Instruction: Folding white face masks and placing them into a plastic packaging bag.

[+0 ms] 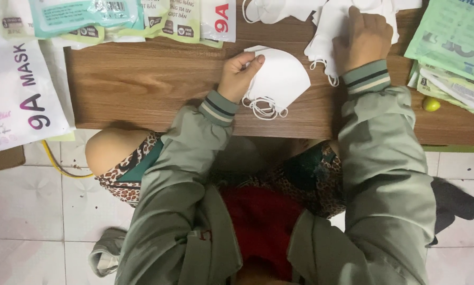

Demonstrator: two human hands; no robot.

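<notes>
My left hand (238, 75) pinches a small stack of folded white face masks (279, 79) by their left edge, near the front of the low wooden table (142, 84). Their white ear loops (263, 108) dangle over the table's edge. My right hand (364, 39) rests palm down on a loose pile of white masks (332, 21) at the back of the table, fingers spread over the top one. Both arms wear grey-green sleeves with striped cuffs.
White and pale green plastic packaging bags (20, 89) cover the table's left end and back left (115, 18). More green bags (453, 42) lie at the right, with a small yellow-green round object (431, 104) beside them. A yellow cable (57, 163) runs over the tiled floor.
</notes>
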